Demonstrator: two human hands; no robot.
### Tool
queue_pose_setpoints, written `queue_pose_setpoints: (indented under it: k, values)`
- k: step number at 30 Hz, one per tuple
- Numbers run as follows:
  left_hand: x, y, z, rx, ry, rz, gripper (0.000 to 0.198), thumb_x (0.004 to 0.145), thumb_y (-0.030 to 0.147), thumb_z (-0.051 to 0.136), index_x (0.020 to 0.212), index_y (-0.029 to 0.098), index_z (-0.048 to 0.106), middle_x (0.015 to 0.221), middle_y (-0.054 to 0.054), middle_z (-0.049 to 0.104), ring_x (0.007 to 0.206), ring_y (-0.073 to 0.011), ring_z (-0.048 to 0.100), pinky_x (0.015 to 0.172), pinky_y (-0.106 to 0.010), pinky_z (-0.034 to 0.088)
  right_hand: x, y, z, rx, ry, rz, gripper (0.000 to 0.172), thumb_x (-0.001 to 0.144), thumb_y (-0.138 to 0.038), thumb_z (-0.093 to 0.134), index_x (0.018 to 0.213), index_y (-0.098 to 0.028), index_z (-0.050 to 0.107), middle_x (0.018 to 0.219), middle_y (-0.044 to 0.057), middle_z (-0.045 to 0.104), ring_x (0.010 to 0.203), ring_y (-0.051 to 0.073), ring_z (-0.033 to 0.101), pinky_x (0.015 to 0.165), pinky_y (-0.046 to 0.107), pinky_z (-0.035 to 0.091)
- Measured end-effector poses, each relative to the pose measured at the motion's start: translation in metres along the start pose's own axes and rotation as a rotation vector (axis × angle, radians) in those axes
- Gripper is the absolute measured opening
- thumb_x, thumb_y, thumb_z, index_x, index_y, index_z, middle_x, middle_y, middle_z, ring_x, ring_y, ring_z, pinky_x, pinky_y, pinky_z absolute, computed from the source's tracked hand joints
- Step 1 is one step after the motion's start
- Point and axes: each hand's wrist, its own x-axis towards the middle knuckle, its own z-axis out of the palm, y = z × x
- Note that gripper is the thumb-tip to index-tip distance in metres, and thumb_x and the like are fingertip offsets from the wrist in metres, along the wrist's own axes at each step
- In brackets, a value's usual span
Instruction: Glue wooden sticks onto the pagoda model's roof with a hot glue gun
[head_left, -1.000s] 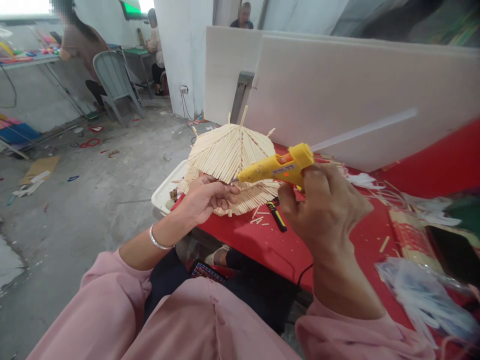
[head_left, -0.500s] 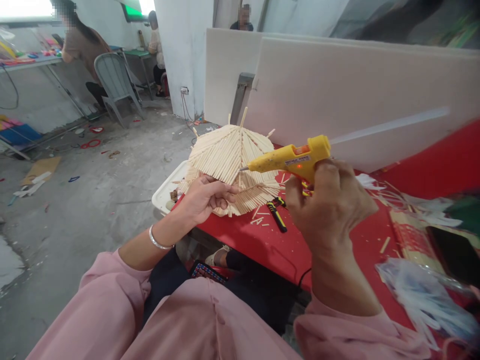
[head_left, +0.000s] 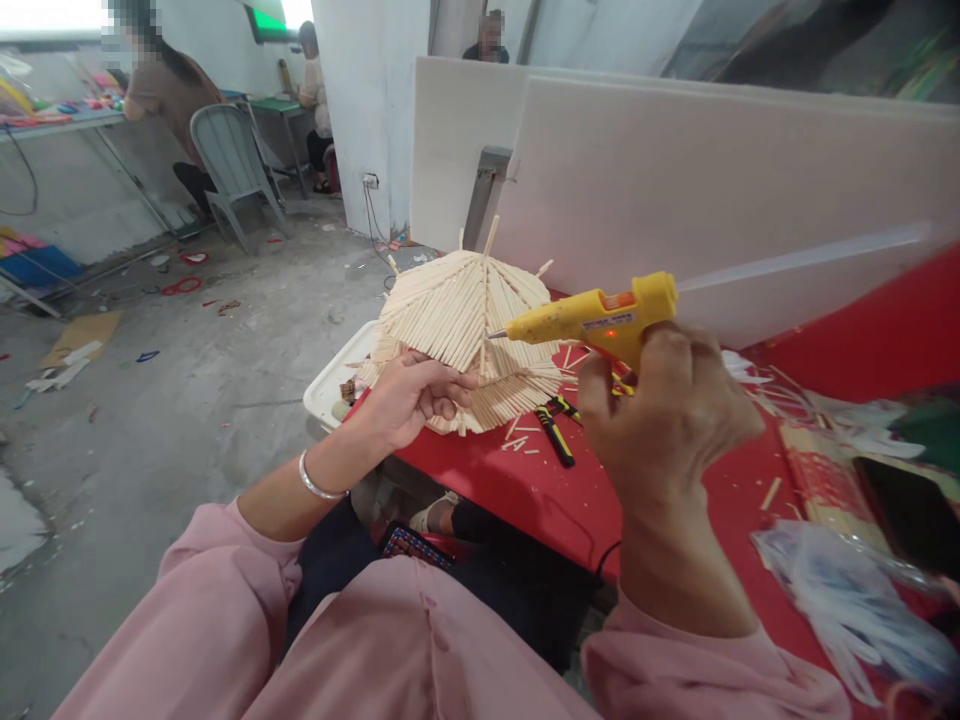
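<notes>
A dome-shaped structure of thin wooden sticks [head_left: 454, 315] stands at the left end of a red table [head_left: 540, 490]. My left hand [head_left: 409, 398] rests against its lower front edge, fingers curled and pinching at the sticks there. My right hand [head_left: 664, 410] is closed round the handle of a yellow hot glue gun [head_left: 596, 318], held above the table. The gun's nozzle points left and sits just off the dome's right side. A clear glue stick [head_left: 802, 258] juts from the back of the gun.
A black and yellow tool [head_left: 555, 432] and loose stick bits lie on the table by the dome. A white tray [head_left: 337, 380] sits at the table's left edge. White boards [head_left: 720, 190] stand behind. Plastic bags [head_left: 847, 600] lie right. Other people sit at far tables.
My right hand lifted the glue gun and drew it to the right, taking the nozzle away from my left fingers. My left hand stayed on the dome's lower edge.
</notes>
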Motion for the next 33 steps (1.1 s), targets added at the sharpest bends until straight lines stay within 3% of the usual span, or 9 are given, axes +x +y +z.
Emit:
queue_pose_setpoints:
  k: [6,18,33]
  values:
    - [0.0011,-0.002,-0.0022,-0.022,-0.022,0.013,0.015,0.064,0.015,0.064,0.068,0.005,0.073,0.054,-0.008,0.069,0.039,-0.0072,0.055,0.04,-0.016,0.042,-0.0024,-0.0009,-0.0017,0.054,-0.041,-0.003,0.036,0.092,-0.034,0.052,0.122,-0.019,0.064,0.115,0.02,0.068,0.096,0.033,0.067,0.067,0.041,0.047]
    - [0.0009,-0.0012,-0.0004,-0.028,-0.005,0.019,0.015,0.063,0.016,0.066,0.067,0.004,0.074,0.052,-0.007,0.068,0.039,-0.008,0.057,0.039,-0.015,0.044,-0.0037,-0.0012,0.0016,0.02,-0.035,0.001,0.038,0.093,-0.034,0.052,0.122,-0.013,0.064,0.115,0.023,0.068,0.094,0.035,0.069,0.068,0.043,0.05]
    - [0.001,-0.0028,-0.0029,0.0,-0.032,0.005,0.016,0.065,0.017,0.063,0.071,0.005,0.073,0.057,-0.009,0.07,0.04,-0.0079,0.055,0.041,-0.019,0.042,-0.0059,0.0006,0.0053,-0.001,0.043,-0.052,0.032,0.093,-0.033,0.052,0.12,-0.019,0.06,0.11,0.019,0.07,0.09,0.031,0.068,0.066,0.039,0.045]
